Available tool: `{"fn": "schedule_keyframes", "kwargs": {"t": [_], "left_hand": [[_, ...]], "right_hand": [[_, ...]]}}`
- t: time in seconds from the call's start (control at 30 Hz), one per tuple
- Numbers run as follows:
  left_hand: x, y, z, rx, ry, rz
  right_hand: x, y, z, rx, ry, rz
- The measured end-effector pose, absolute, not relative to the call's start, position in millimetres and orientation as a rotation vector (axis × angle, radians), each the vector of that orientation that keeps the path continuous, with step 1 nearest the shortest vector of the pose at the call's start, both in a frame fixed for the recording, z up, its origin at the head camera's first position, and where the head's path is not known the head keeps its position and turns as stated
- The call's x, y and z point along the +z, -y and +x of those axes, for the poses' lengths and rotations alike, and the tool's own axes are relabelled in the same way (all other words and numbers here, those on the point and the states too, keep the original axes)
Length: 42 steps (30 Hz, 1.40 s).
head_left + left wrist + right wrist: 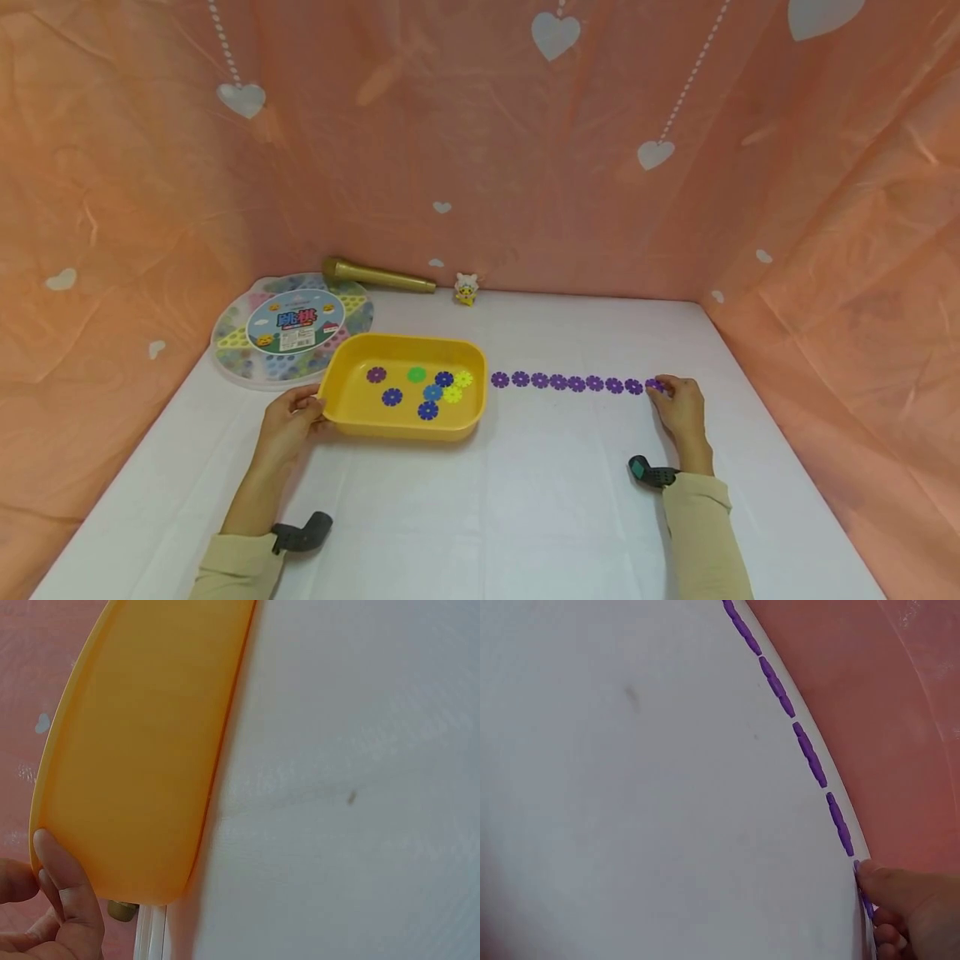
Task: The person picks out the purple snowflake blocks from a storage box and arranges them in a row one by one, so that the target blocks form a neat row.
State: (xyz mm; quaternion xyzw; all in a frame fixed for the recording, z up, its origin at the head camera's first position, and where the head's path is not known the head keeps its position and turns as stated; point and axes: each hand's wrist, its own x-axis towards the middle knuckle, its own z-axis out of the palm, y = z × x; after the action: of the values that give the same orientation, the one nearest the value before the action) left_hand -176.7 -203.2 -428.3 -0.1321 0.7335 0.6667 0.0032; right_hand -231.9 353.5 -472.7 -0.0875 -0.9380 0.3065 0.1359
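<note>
My left hand (287,423) grips the left end of a yellow plastic tray (408,431) at its rim. In the left wrist view the fingers (69,881) bend over the tray's edge. Inside the tray lie several flower-shaped snowflake discs: dark blue (392,397), light blue (432,392), yellow (453,395), green (416,375) and purple (377,375). To the tray's right runs a row of purple snowflake discs (576,384) on the white table. At the row's right end my right hand (684,412) pinches a purple snowflake disc (868,906), partly hidden by the thumb and fingers.
Behind the tray on the left sits a round board-game box (225,354) with a printed label. A gold microphone (382,277) lies by its back edge, and a small figurine (467,289) stands near the back. Pink cloth (480,150) surrounds the white table (480,533).
</note>
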Motion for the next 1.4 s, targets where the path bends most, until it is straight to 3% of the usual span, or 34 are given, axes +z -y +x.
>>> {"fn": "schedule_keyframes", "kwargs": {"t": [0.33,0.77,1.4], "left_hand": [[-428.1,204.1,-176.9,2.075,-2.309,-0.411],[-427.0,204.6,-177.7,2.095,-2.304,-0.419],[-430.7,203.9,-175.9,2.095,-2.291,-0.416]], "right_hand": [[-431.9,-329.5,-245.1,0.948,2.654,0.02],[-371.1,-194.8,-280.3,1.326,2.445,0.548],[-388.5,-61.9,-293.2,1.54,2.57,0.758]]}}
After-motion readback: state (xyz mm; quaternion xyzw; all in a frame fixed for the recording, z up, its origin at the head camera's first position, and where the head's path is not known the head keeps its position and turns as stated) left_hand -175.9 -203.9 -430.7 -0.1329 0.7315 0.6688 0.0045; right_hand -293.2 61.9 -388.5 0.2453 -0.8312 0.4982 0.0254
